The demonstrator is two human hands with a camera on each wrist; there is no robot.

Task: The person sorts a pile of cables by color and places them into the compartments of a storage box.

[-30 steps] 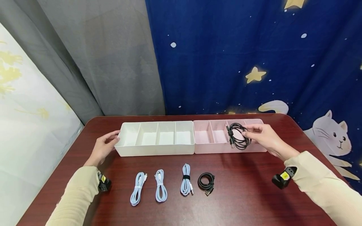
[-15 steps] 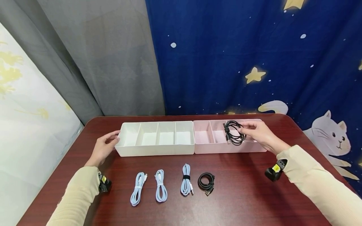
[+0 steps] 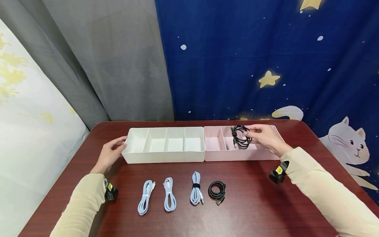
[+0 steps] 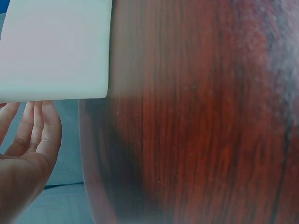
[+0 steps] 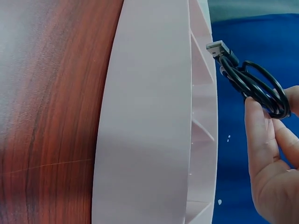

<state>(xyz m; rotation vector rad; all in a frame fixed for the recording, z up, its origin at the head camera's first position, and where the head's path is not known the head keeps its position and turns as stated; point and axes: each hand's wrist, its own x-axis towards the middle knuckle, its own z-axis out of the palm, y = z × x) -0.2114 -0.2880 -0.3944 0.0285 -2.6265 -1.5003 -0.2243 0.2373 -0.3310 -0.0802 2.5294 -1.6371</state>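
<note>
My right hand (image 3: 266, 138) pinches a coiled black cable (image 3: 242, 142) by its right side, above the middle of the pink divided box (image 3: 242, 155). In the right wrist view the cable (image 5: 257, 88) hangs between thumb and fingers (image 5: 259, 135), its USB plug pointing away from the hand, over the pink wall (image 5: 145, 112). At the left end of the white divided box (image 3: 164, 158) my left hand (image 3: 109, 154) rests its fingertips on the end wall. The left wrist view shows that hand (image 4: 35, 149) with slightly bent fingers against the white box (image 4: 56, 51).
In front of the boxes lie three light-blue bundled cables (image 3: 146, 197) (image 3: 169, 195) (image 3: 195, 189) and a coiled black one (image 3: 216, 191). The boxes stand end to end near the back edge of the brown table (image 3: 237, 214), with curtains behind.
My right hand has carried the black cable left and slightly back, from over the right part of the pink box toward its middle. The left hand has stayed at the white box.
</note>
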